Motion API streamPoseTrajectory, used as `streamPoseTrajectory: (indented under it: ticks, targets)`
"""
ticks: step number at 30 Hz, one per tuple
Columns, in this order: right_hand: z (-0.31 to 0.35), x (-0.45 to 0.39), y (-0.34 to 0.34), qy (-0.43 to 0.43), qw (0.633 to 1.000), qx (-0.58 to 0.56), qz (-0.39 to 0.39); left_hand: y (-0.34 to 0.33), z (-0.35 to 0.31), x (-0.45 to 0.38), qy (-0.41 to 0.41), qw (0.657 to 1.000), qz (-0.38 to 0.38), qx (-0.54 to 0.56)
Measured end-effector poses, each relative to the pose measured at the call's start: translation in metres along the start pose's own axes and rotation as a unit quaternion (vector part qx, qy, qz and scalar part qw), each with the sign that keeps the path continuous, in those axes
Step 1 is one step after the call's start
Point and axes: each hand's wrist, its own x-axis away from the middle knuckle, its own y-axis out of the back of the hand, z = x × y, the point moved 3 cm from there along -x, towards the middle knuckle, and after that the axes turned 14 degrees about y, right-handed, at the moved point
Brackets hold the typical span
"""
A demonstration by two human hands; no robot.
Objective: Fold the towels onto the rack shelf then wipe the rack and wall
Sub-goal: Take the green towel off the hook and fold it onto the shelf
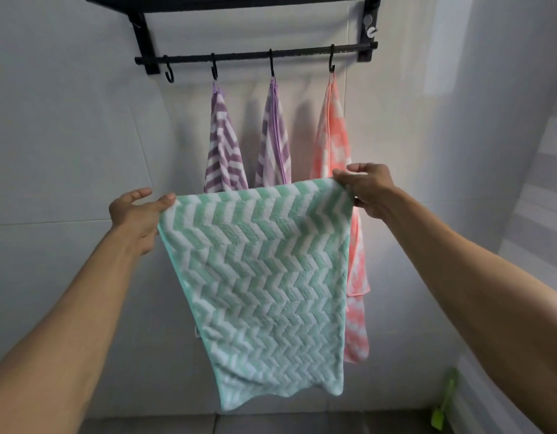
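A green and white zigzag towel point(264, 277) hangs spread in front of me, held by its two top corners. My left hand point(136, 214) pinches the left corner and my right hand point(369, 189) pinches the right corner. Behind it, on the wall, a black rack point(255, 54) carries a bar with hooks and a shelf at the top edge of the view. Two purple striped towels point(222, 142) point(275, 142) and a pink towel point(332, 136) hang from three of the hooks. The leftmost hook point(169, 73) is bare.
The pale tiled wall point(67, 136) runs behind the rack and turns a corner at the right. A small white clip point(369, 26) sits on the rack's right bracket. A bright green object point(443, 405) stands low at the right by the dark floor.
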Motion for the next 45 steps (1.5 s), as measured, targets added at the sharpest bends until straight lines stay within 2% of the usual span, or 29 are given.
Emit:
streamPoseTrajectory:
  ticks: [3,10,17,21,27,33,35,36,38,40,42,43,45]
  targets:
    - [-0.002,0.002,0.001,-0.008,0.999,0.022,0.029,0.001,0.005,-0.004,-0.011,0.997,0.025,-0.078]
    - [-0.002,0.002,0.006,-0.027,0.994,0.049,0.096,0.001,0.005,-0.007,-0.009,0.997,-0.007,-0.077]
    - [-0.005,0.0,0.011,-0.035,0.988,0.066,0.134,0.0,0.0,-0.013,-0.03,0.985,0.068,-0.153]
    - [-0.003,0.002,0.014,-0.036,0.979,0.112,0.166,0.001,0.001,-0.011,-0.021,0.971,0.097,-0.218]
    - [-0.005,0.003,0.013,-0.002,0.956,0.222,0.194,0.006,0.005,-0.018,-0.061,0.93,0.026,-0.361]
    - [-0.011,0.003,0.013,0.027,0.923,0.305,0.231,0.007,0.003,-0.016,-0.15,0.889,-0.038,-0.432]
    - [-0.011,-0.002,0.013,0.024,0.924,0.297,0.238,0.007,-0.005,-0.018,-0.162,0.889,-0.027,-0.428]
    - [-0.005,-0.006,0.014,0.035,0.937,0.265,0.223,0.008,-0.012,-0.02,-0.164,0.901,-0.01,-0.401]
    - [0.009,-0.01,0.015,0.061,0.976,0.119,0.171,0.011,-0.03,-0.021,-0.146,0.95,0.057,-0.272]
    - [0.01,-0.004,0.015,0.044,0.982,-0.024,0.181,0.011,-0.029,-0.017,-0.083,0.976,0.143,-0.141]
    - [-0.021,0.019,0.011,0.004,0.964,0.048,0.261,0.011,0.006,-0.009,-0.021,0.977,0.168,-0.131]
    - [-0.047,0.033,0.012,-0.03,0.95,0.09,0.296,0.014,0.031,-0.007,0.009,0.978,0.157,-0.137]
    - [-0.084,0.055,0.017,-0.086,0.936,0.104,0.324,0.022,0.076,-0.01,0.065,0.98,0.125,-0.143]
